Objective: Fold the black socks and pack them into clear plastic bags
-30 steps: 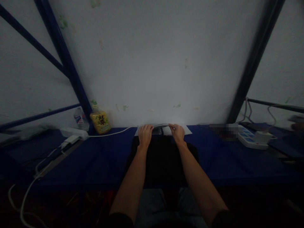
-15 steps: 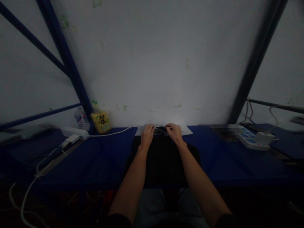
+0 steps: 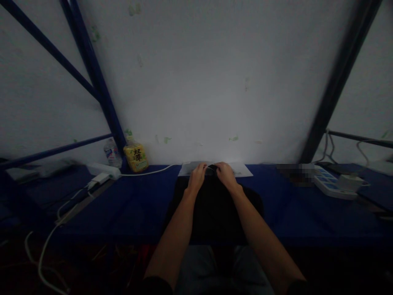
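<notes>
A thin dark strip (image 3: 211, 167) is seen between the left hand (image 3: 197, 177) and right hand (image 3: 226, 174), just over a white paper sheet (image 3: 242, 171). The fingers are curled narrowly, but any grip cannot be told in the dimness. A loose pinch could let the strip slip onto the sheet.

Paper (image 3: 242, 170) lies between a bottle (image 3: 136, 158) and a power strip (image 3: 330, 185).

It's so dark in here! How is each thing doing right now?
left hand, curled at the dark strip
right hand, curled at the dark strip, close to the left hand
dark strip, too dim to tell what it is
white paper, lying flat
yellow bottle, standing upright
clear plastic bottle, standing upright
white power strip, lying flat, plug in it
</notes>
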### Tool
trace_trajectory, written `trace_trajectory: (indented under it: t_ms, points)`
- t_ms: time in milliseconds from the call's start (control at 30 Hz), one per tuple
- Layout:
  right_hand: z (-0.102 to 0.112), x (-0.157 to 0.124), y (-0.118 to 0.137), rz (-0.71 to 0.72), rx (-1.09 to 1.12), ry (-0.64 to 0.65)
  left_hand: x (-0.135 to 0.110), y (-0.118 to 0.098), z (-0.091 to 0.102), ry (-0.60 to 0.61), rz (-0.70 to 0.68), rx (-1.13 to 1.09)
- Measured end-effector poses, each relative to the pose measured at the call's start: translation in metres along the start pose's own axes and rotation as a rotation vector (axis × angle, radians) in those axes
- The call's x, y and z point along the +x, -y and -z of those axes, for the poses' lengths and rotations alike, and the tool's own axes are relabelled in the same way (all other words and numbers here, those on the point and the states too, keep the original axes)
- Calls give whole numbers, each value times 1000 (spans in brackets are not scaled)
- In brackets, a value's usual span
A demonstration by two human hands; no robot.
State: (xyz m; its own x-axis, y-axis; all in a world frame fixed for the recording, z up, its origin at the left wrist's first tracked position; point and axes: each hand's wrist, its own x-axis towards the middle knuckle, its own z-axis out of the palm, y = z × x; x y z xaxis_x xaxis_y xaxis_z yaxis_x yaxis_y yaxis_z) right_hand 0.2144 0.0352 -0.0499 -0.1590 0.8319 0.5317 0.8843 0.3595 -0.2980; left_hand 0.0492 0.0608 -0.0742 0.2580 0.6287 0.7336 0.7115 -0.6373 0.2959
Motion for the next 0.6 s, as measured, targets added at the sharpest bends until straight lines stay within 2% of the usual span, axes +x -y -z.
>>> trace_trajectory:
  t_ms: [67,167,233,400,600]
  points:
    - [-3,5,-5,1,-13,55,0,-1,-1,2,-7,-19]
    - [-8,9,-16,18,-39,204,-1,-5,-2,21,-53,-36]
    - [-11,10,-26,13,-48,246,-1,-8,-3,40,-91,-37]
    - [-12,5,-52,82,88,158,-2,-7,-4,71,-58,-26]
    - [15,0,-55,229,431,65,0,-2,0,78,52,33]
